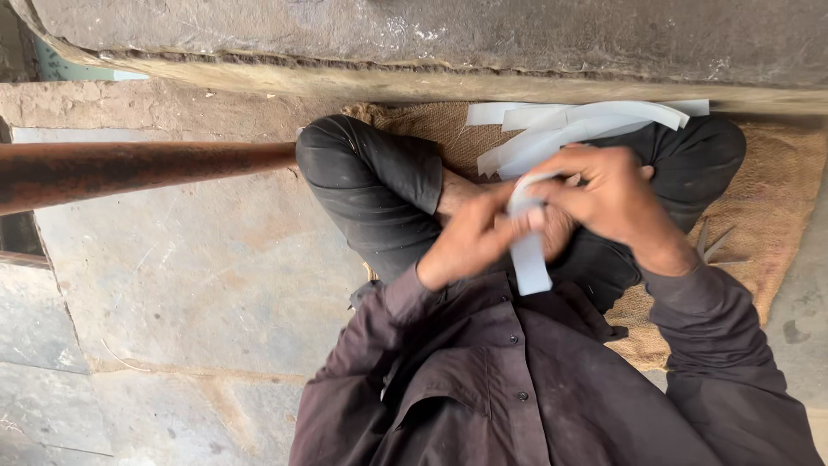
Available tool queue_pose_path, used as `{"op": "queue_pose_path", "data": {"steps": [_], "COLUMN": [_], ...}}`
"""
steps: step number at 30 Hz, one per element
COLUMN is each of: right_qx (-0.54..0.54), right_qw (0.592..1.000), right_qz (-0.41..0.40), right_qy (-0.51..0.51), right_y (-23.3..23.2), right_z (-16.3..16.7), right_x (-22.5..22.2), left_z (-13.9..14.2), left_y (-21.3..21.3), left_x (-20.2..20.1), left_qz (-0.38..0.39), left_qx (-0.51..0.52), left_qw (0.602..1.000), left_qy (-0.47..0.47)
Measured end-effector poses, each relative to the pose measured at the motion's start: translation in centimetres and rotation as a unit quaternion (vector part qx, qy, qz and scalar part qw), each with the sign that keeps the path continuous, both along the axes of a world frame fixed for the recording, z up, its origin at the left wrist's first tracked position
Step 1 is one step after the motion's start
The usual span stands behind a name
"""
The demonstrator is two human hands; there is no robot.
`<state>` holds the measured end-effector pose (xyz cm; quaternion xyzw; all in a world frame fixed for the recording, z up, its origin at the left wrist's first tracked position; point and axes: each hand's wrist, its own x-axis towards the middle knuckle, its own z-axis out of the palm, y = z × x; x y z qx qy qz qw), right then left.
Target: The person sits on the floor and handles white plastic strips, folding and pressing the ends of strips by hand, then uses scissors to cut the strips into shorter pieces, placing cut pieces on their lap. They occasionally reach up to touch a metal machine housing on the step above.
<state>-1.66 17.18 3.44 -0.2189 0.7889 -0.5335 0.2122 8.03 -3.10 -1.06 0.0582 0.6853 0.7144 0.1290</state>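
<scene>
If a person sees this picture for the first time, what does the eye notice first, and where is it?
First come the two hands at the centre: the left hand and the right hand both grip one white strip, whose end hangs down toward the dark shirt. Just above them, more white strips lie across the crossed legs and the burlap mat. At the left, a rusty pipe runs over the stone floor.

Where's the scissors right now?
In the head view the scissors lie on the burlap mat at the right, just beside the person's right forearm, away from the white strip held in both hands.
</scene>
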Motion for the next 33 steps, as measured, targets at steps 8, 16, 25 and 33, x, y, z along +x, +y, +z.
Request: {"op": "queue_pose_path", "data": {"steps": [8,16,25,33], "right_qx": [-0.113,-0.064,-0.097,-0.101], "right_qw": [0.979,0.990,0.981,0.983], "right_qz": [-0.153,-0.097,-0.164,-0.154], "right_qy": [-0.078,-0.073,-0.022,0.011], "right_y": [1.1,-1.1,-0.8,-0.6], "right_z": [2.5,1.0,-0.7,-0.6], "right_x": [-1.7,1.3,3.0,3.6], "left_z": [-2.8,1.8,3.5,4.3], "left_y": [0.5,-1.7,-0.1,-0.4], "left_x": [1.1,-3.5,-3.2,-2.4], "left_qz": [-0.174,0.115,0.129,0.125], "left_qx": [-0.116,0.059,0.107,0.120], "left_qw": [0.962,0.990,0.978,0.982], "left_qy": [0.173,-0.056,-0.126,-0.069]}}
